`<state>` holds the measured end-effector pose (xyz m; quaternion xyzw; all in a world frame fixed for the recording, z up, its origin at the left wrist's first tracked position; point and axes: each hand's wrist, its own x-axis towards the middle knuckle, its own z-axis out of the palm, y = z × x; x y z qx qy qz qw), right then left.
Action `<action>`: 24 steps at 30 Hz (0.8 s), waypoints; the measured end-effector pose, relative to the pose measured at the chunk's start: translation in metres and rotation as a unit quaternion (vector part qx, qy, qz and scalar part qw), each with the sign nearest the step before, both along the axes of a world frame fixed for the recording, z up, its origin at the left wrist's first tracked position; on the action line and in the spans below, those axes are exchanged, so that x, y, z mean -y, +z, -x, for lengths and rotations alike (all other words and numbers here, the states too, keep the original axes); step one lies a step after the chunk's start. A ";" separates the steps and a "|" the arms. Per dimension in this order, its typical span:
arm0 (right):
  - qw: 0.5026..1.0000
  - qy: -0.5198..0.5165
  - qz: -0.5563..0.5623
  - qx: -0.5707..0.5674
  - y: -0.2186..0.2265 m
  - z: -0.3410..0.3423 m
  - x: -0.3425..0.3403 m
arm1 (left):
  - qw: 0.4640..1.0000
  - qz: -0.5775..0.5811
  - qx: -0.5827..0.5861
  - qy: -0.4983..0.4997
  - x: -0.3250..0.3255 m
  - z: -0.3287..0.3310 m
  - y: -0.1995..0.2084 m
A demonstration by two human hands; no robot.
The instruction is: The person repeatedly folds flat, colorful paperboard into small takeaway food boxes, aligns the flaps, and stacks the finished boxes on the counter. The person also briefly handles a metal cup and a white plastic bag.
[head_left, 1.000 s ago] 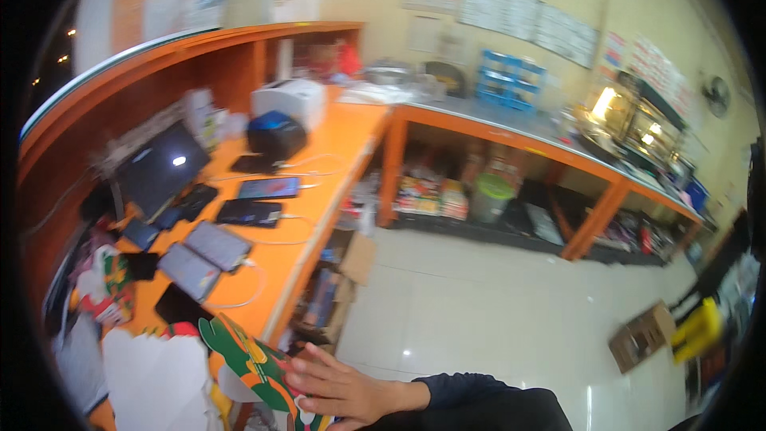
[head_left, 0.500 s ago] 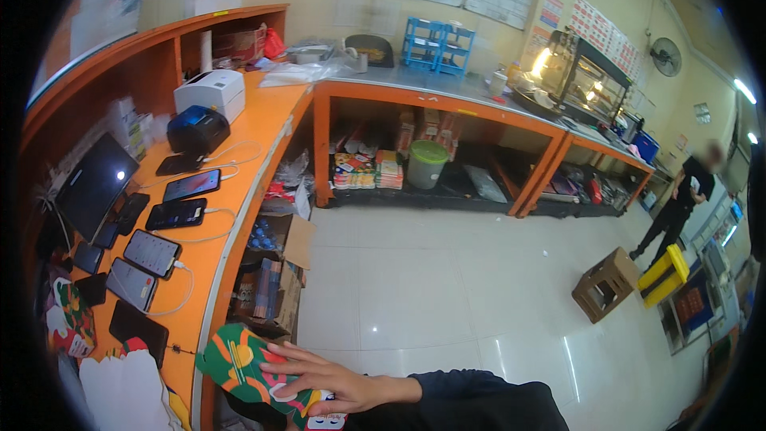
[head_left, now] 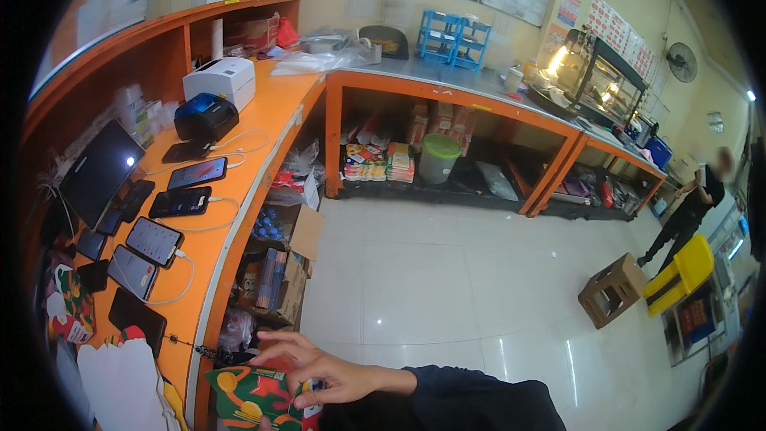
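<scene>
At the lower edge, in front of me, is a green paper food carton (head_left: 259,395) with a red, orange and yellow print. Over its top and right side lies my right hand (head_left: 331,375), thumb and bent fingers gripping the paper. A bit of skin, seemingly a fingertip of my left hand (head_left: 266,424), shows against the carton at the picture's bottom; the rest of that hand is hidden. White paper pieces (head_left: 124,387) lie on the orange counter (head_left: 231,251) to the left, close to another printed carton (head_left: 73,303).
Several phones (head_left: 155,241) with charging cables lie along the counter, beside a monitor (head_left: 100,179) and printers (head_left: 219,84). Below stands an open cardboard box (head_left: 299,279). A brown stool (head_left: 610,289) and a yellow chair (head_left: 678,275) stand at right, near another person (head_left: 690,207).
The carton has shifted down and looks shorter, its shape altered. My right hand's fingers, earlier spread flat over it, are now bent around its top. The view has turned slightly.
</scene>
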<state>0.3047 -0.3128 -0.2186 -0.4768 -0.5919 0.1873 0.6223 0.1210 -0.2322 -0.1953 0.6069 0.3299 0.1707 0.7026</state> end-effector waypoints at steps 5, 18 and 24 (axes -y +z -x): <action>0.998 -0.031 0.019 0.041 0.006 0.007 0.001 | 0.994 -0.046 -0.051 0.086 0.007 0.005 0.004; 0.994 0.072 -0.048 -0.064 0.035 0.034 0.021 | 0.973 -0.229 -0.028 0.020 0.028 0.027 -0.023; 0.992 0.020 -0.100 0.067 0.038 0.044 -0.004 | 0.971 -0.200 0.028 0.125 0.034 0.038 -0.012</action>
